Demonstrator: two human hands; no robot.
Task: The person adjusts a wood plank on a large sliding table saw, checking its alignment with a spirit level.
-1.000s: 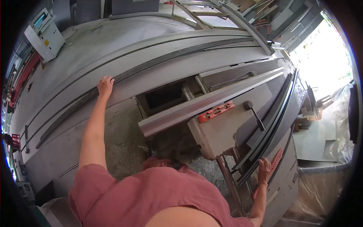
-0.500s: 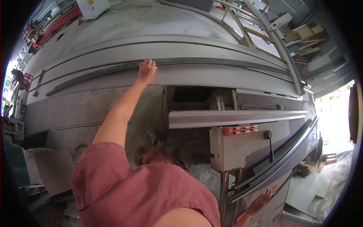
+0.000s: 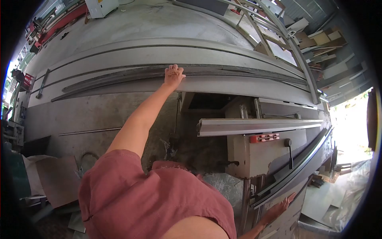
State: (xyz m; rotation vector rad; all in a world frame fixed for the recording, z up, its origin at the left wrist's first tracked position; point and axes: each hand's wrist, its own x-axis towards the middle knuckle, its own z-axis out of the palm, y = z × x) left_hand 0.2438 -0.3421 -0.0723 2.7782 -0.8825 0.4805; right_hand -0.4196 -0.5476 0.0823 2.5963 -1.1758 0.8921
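Long dark strips (image 3: 123, 76) lie across the grey slotted bed (image 3: 131, 57) ahead of me. My left hand (image 3: 174, 76) is on them near their middle, its fingers bent over the strips. At the lower right, my right hand (image 3: 280, 207) rests with outstretched fingers on a grey surface, just below some long dark profiles (image 3: 295, 171). Between the hands is a pale metal rail (image 3: 258, 126). A red slotted piece (image 3: 264, 138) sits beneath that rail, beside a black-handled lever (image 3: 290, 153).
A thin metal rod (image 3: 89, 131) lies at left on the worn tabletop (image 3: 79, 111). A hammer-like tool (image 3: 42, 84) is at the bed's left end. A metal frame (image 3: 290, 49) stands at upper right, before stacked boards (image 3: 322, 40). A white cabinet (image 3: 102, 8) stands behind.
My left hand has moved right along the bed. The dark strips now show as separate pieces with a gap at their left ends. The view has shifted slightly.
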